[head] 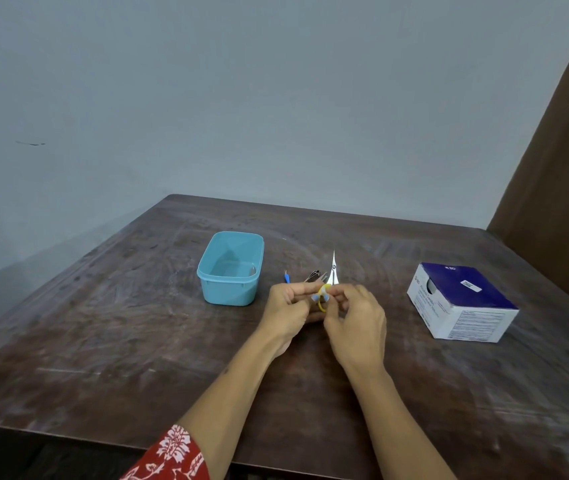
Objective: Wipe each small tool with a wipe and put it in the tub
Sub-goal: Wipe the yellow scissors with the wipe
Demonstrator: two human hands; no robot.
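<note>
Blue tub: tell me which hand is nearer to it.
Left. The left hand sits just right of the blue tub, holding the scissors; the right hand is beyond it, farther from the tub.

Dark brown, scuffed bench (137, 341) with pale scratch marks. Light turquoise tub (229, 268). Silver scissors (334, 268) with yellow loop handles and pale blue bits at the joint. Small tool with a blue handle (287, 278) beside grey metal ones (314, 276). Box (463, 301) navy on top, white on the sides with dark print. Red sleeve (172, 455) patterned with white flowers. Pale blue-grey wall (241, 98); brown panel (560, 168) at right.
</note>
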